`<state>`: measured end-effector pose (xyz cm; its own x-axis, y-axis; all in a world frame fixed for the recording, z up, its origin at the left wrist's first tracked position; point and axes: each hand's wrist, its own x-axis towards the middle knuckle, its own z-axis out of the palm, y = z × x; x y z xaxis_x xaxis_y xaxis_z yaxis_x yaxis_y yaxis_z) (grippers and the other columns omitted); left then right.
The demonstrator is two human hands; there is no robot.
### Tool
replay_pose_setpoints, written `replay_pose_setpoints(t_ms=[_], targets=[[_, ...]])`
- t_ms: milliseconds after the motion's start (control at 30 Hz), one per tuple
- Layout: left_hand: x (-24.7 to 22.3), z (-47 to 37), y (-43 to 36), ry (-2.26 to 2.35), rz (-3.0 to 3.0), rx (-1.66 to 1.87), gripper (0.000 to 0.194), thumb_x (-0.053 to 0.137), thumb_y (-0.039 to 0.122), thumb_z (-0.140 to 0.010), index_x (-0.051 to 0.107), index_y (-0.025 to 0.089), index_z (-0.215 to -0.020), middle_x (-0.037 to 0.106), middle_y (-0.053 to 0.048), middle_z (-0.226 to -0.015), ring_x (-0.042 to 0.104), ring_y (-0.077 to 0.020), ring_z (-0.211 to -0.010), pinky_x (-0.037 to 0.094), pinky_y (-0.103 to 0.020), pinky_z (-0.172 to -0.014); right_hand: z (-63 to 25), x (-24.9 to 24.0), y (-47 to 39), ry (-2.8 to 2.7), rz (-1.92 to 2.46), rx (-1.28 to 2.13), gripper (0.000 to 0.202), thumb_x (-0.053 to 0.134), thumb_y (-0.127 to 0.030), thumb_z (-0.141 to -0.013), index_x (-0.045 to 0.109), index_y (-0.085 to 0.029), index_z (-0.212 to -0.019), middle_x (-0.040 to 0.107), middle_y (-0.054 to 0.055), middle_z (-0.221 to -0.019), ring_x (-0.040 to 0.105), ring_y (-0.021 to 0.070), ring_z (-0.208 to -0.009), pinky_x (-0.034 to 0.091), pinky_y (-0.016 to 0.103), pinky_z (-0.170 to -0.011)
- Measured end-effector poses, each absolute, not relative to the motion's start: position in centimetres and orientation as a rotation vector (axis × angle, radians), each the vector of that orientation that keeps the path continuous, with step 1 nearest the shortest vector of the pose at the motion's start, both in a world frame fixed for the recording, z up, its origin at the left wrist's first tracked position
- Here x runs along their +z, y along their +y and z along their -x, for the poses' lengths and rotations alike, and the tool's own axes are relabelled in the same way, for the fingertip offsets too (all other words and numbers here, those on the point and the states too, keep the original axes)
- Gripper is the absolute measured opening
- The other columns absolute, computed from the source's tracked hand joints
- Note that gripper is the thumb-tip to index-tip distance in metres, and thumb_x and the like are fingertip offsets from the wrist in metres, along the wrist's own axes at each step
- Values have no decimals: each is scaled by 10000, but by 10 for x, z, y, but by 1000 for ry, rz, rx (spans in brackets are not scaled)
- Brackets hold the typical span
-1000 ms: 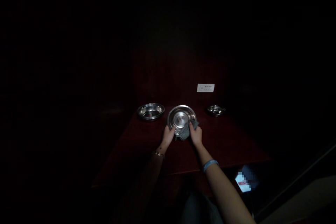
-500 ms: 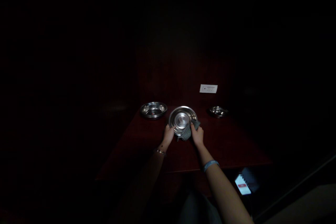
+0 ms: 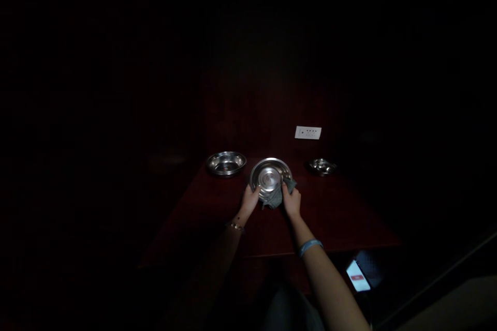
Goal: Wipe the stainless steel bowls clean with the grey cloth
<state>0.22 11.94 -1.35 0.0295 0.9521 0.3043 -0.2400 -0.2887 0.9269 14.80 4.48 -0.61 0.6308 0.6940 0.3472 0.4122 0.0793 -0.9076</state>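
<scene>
A shiny round steel bowl (image 3: 268,178) is held tilted toward me above the table. My left hand (image 3: 250,199) grips its lower left rim, thumb on the inner side and the other fingers hidden behind. At the lower right rim my right hand (image 3: 291,200) is closed on a grey-green cloth (image 3: 275,198), pressing it against the bowl with the thumb on top. The cloth hangs over the bowl's lower edge.
The dark red table (image 3: 330,227) holds a wide steel bowl (image 3: 226,164) at back left and a smaller steel dish (image 3: 322,166) at back right. A white socket panel (image 3: 308,132) is on the back wall. A lit phone (image 3: 357,276) shows below the table's front edge.
Both hands keep nearly the same hold on the bowl and cloth. The whole view has shifted very slightly; nothing has been let go.
</scene>
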Motion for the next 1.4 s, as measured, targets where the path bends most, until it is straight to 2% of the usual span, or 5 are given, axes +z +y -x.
replay_pose_setpoints(t_ms=[167,667,933,1133,1400], targets=[[-9,-1,115,876,-1249,1445,316,674,193,-766,653,131,-1074,721,-145,-1176,657,-259,-1154,420,-439,-1117,-147,-7,46,-949,1537,292,475,526,-584,-850,749,-165,-842,778,134,-868,736,270,-889,535,310,-773],[-5,1,110,906,-1316,1428,374,628,129,-788,638,134,-1162,696,-143,-1250,636,-259,-1202,396,-449,-1146,-146,-5,45,-926,1577,300,415,550,-512,-870,757,-151,-865,784,136,-901,743,271,-894,544,305,-778],[-10,-1,116,884,-1229,1462,330,658,117,-745,676,133,-1074,728,-125,-1178,647,-259,-1176,421,-437,-1119,-146,-6,45,-931,1560,292,401,552,-508,-878,756,-163,-878,785,133,-917,744,254,-894,544,294,-782],[-9,-2,118,910,-1158,1415,289,634,102,-719,692,112,-1003,764,-123,-1044,710,-252,-1004,480,-434,-1040,-146,-8,45,-949,1512,258,427,558,-525,-869,761,-150,-896,784,144,-933,739,276,-925,539,322,-806],[-7,7,111,1053,-1403,1386,255,626,170,-798,688,149,-1045,762,-112,-1076,703,-257,-1063,501,-416,-1021,-146,-6,46,-931,1522,283,454,553,-544,-874,774,-152,-931,788,136,-948,742,270,-927,543,314,-807]])
